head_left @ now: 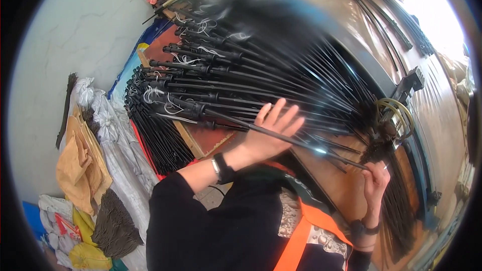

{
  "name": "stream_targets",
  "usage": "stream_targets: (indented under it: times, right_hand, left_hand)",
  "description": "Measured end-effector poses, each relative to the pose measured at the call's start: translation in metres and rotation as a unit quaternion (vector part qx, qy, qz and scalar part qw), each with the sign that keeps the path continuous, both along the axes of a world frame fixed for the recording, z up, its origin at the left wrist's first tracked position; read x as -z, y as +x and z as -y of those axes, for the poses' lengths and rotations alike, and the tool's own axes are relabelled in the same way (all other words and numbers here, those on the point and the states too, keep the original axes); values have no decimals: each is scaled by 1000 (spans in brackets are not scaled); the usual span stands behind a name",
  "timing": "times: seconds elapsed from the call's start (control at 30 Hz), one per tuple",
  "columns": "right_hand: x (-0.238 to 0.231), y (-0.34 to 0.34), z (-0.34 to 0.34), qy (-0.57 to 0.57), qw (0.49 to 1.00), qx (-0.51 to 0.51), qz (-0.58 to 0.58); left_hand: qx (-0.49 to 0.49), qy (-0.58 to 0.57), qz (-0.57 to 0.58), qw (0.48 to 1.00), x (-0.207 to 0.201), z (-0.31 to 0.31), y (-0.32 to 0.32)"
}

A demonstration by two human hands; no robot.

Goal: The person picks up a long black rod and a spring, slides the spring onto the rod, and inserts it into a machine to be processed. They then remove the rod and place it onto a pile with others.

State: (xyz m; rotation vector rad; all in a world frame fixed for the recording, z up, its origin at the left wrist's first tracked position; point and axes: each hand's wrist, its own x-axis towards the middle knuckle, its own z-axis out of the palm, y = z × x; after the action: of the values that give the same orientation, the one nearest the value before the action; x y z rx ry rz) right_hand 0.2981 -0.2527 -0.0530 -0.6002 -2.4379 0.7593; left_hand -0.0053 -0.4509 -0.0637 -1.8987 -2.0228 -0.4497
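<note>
Rod (281,137) across left hand (268,135) fingers (281,115) — right hand (374,183) at tip.

Daylight floods in from the far right, where the upper corner burns out to pure white glare and washes the brown surface (442,100) beside it pale. The left wall (65,60) is evenly lit, soft and grey, with a small bright spot high up. Motion blur smears the far ends of the black rods (241,70) — the top centre is a dark, streaky haze — while the near sleeve (216,221) and the sacks (108,135) at left stay fairly sharp. Fisheye distortion bends straight edges toward the rim, and a black vignette rings the whole view.
</note>
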Motion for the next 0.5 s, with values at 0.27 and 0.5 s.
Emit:
stream_targets:
  times: [0.27, 0.5]
  right_hand:
    - [-2, 0, 6, 5, 999, 30, -19]
    - [-6, -3, 4, 50, 998, 12, -21]
  left_hand:
    - [-11, -3, -10, 1000, 12, -28, 4]
    - [46, 18, 23, 999, 11, -21, 9]
